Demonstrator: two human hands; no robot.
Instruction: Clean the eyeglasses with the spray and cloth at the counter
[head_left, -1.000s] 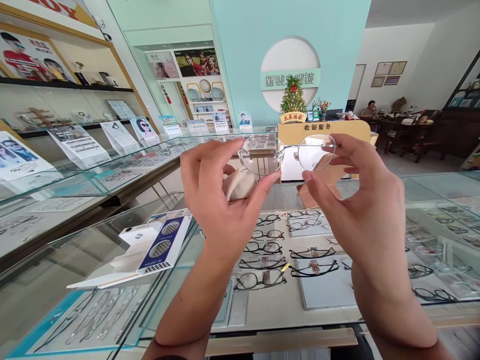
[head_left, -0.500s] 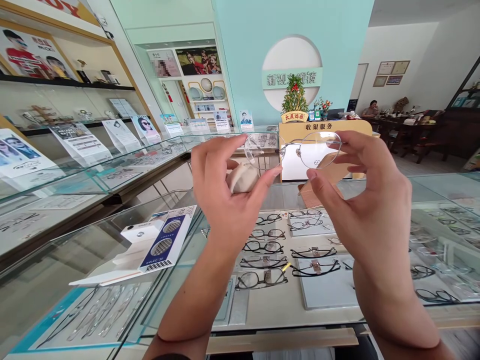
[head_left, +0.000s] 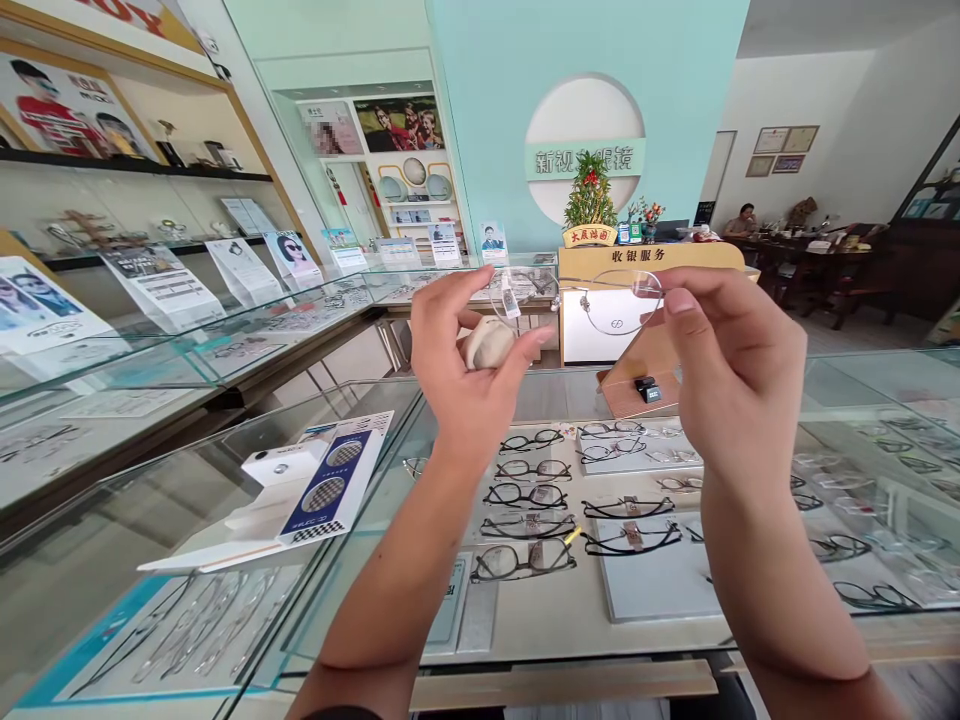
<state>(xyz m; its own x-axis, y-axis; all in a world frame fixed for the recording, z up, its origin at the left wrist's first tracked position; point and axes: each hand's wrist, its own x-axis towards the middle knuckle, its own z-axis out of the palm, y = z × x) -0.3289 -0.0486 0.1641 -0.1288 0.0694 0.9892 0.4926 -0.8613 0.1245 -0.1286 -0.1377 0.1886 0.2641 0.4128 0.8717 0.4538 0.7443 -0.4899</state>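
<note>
I hold a thin metal-rimmed pair of glasses [head_left: 600, 300] up in front of me with both hands, above a glass display counter [head_left: 360, 560]. My left hand [head_left: 469, 370] pinches the left lens between thumb and fingers and has a beige cloth [head_left: 487, 343] bunched in its palm. A small white tag [head_left: 510, 300] hangs from the frame by my left fingers. My right hand [head_left: 731, 370] pinches the right rim of the glasses. The lenses are tilted so they look flatter.
Rows of dark-framed glasses [head_left: 529, 495] lie on trays inside the counter. A blue and white box [head_left: 330, 485] and a white box [head_left: 279, 466] sit on the glass at left. A wooden cashier desk [head_left: 645, 260] stands behind; a person sits at a far table [head_left: 744, 218].
Both hands have tipped the glasses so the lenses lie flatter, and my hands have drawn slightly away from me. The tag has swung into view by my left fingers.
</note>
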